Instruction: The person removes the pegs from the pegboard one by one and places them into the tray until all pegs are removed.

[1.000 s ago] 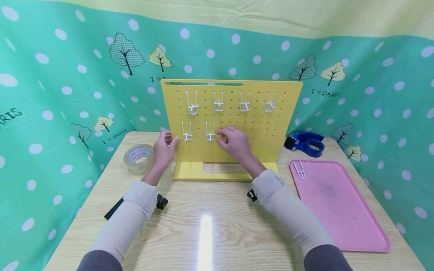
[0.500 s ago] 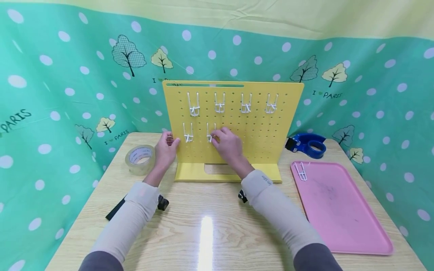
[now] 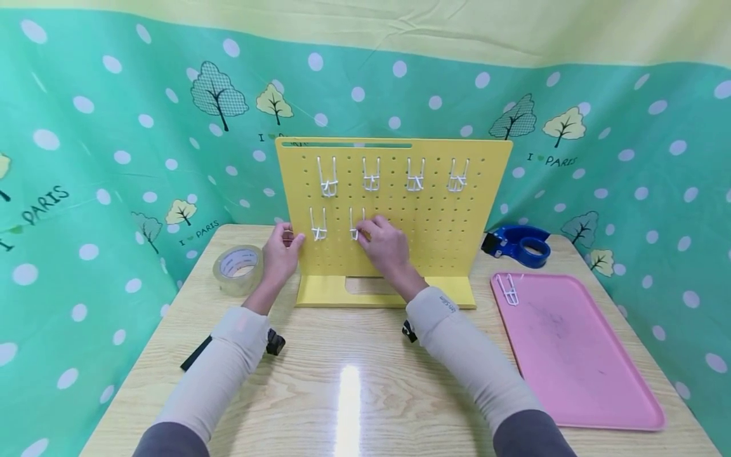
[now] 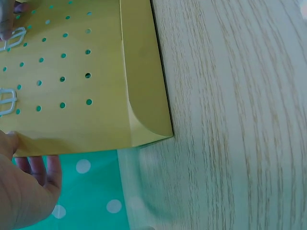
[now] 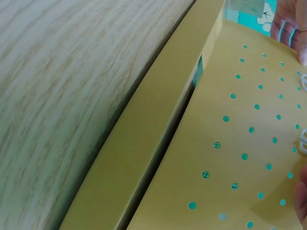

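A yellow pegboard (image 3: 440,235) stands upright on its base on the table. My left hand (image 3: 281,257) grips its left edge, thumb on the front face and fingers behind, as the left wrist view also shows. My right hand (image 3: 386,249) pinches a white wire hook (image 3: 353,233), the second one in the lower row; its fingers cover the hook's right part. Left of it hangs another white hook (image 3: 318,231). Several more, including the hook (image 3: 328,185) at upper left, hang in the top row.
On the right lies a pink tray (image 3: 588,362) with a white hook (image 3: 507,290) in its corner. Behind it sits a blue tape dispenser (image 3: 522,244). A roll of clear tape (image 3: 238,270) is beside my left hand. A patterned curtain (image 3: 365,89) hangs behind.
My right hand has moved left from beside the second lower hook and now pinches it. The left hand stays on the board's edge. The head view has shifted slightly.
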A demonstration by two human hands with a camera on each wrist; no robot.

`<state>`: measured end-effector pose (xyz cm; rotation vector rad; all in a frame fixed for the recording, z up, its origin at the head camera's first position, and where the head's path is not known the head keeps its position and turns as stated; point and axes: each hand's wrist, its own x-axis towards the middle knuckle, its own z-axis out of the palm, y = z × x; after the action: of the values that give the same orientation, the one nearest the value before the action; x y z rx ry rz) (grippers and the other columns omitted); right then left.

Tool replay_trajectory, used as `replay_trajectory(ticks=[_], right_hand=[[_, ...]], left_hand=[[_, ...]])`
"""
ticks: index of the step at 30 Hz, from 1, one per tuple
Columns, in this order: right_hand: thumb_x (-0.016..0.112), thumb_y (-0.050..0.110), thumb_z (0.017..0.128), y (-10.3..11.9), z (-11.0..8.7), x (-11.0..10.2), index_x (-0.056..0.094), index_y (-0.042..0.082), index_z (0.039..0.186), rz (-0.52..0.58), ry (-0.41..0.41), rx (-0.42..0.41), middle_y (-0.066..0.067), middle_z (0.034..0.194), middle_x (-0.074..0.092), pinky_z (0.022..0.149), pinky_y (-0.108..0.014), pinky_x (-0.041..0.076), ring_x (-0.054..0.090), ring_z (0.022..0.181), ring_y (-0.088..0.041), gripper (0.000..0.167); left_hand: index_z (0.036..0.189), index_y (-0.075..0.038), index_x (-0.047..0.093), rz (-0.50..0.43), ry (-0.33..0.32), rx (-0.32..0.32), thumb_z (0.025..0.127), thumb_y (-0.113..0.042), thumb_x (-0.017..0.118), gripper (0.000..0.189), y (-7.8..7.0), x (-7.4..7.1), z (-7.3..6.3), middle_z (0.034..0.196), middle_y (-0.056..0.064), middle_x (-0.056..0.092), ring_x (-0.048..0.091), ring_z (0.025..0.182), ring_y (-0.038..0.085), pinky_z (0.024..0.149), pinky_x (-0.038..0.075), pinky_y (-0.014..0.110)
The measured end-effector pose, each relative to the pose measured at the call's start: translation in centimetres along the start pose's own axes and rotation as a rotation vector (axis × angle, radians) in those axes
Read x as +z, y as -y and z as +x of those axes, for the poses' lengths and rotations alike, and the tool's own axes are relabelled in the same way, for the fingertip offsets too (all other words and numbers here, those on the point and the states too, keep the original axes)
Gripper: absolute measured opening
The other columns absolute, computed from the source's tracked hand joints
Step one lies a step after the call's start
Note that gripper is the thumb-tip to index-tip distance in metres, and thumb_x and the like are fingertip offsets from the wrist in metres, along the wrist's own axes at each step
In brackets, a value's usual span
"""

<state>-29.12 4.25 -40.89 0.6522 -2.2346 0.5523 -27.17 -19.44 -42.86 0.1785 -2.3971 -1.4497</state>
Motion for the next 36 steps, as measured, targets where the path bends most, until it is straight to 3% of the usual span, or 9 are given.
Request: replay_trajectory(ticks=[14, 22, 30, 36], right_hand=[[0.075, 0.019, 0.091, -0.2, -0.5, -0.2, 0.078, 0.017, 0.093, -0.009, -0.085, -0.060, -0.002, 0.086, 0.073, 0.045, -0.021, 0.047, 0.063, 0.057, -0.012, 0.004], [0.076, 0.017, 0.091, -0.4, -0.9, -1.5, 0.078, 0.015, 0.093, 0.047, -0.105, -0.078, -0.002, 0.086, 0.075, 0.048, -0.017, 0.048, 0.065, 0.058, -0.012, 0.004], [0.076, 0.021, 0.091, -2.1, -2.4, -5.3, 0.078, 0.015, 0.095, 0.093, 0.084, 0.085, -0.002, 0.092, 0.075, 0.055, -0.022, 0.055, 0.070, 0.067, -0.013, 0.008], [0.075, 0.021, 0.091, -4.6, -3.5, -8.1, 0.079, 0.014, 0.096, 0.094, 0.205, 0.189, -0.006, 0.103, 0.077, 0.062, -0.030, 0.060, 0.074, 0.074, -0.019, 0.009]], left_hand=[[0.125, -0.004, 0.056, -0.001, 0.007, -0.010, 0.102, -0.020, 0.062, 0.029, 0.0, 0.3, 0.0, 0.119, 0.021, 0.068, 0.066, 0.108, 0.034, 0.091, 0.057, 0.045], [0.125, -0.004, 0.055, -0.004, 0.000, -0.006, 0.102, -0.019, 0.062, 0.028, 0.2, 0.5, 0.0, 0.119, 0.022, 0.068, 0.066, 0.109, 0.034, 0.092, 0.057, 0.046], [0.123, -0.004, 0.055, -0.009, -0.006, -0.008, 0.102, -0.019, 0.062, 0.027, 0.3, 0.3, 0.2, 0.117, 0.021, 0.068, 0.065, 0.109, 0.033, 0.091, 0.057, 0.044], [0.125, -0.005, 0.055, -0.002, 0.002, -0.008, 0.102, -0.019, 0.061, 0.028, 0.3, 0.2, 0.2, 0.118, 0.020, 0.067, 0.064, 0.107, 0.032, 0.089, 0.056, 0.040]])
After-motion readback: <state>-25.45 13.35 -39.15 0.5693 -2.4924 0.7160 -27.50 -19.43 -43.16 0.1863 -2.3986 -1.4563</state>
